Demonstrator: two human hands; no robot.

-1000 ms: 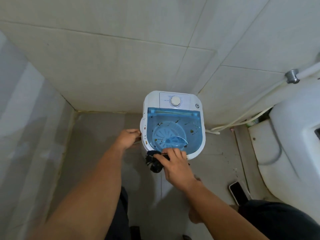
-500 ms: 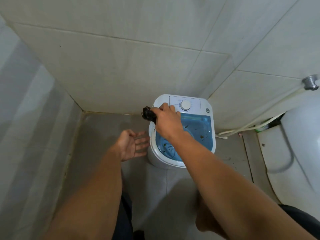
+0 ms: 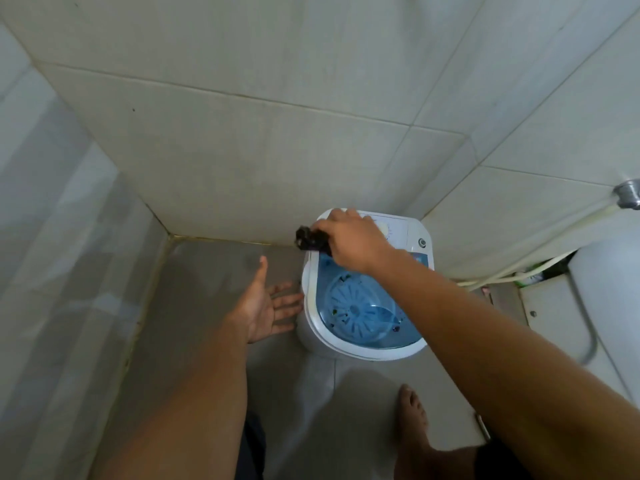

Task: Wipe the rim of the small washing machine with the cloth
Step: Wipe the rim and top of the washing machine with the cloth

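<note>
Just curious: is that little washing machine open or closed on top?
Open. The small washing machine shows its blue tub and ribbed disc from above; no lid covers them.

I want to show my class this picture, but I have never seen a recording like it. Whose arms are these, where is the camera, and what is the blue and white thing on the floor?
The camera sits on the person's head and looks forward and down, so the two bare arms reaching in from the bottom are the wearer's own. There is no robot. The wide lens bends the tiled walls.

The blue and white thing is a small washing machine standing on the tiled floor in a corner, its blue tub open and flecked with dark bits. The right hand reaches across it and presses a dark cloth on the white rim at the far left corner. The left hand is open and empty, palm showing, beside the machine. A bare foot shows lower down, and a white hose runs along the wall on the right.
</note>
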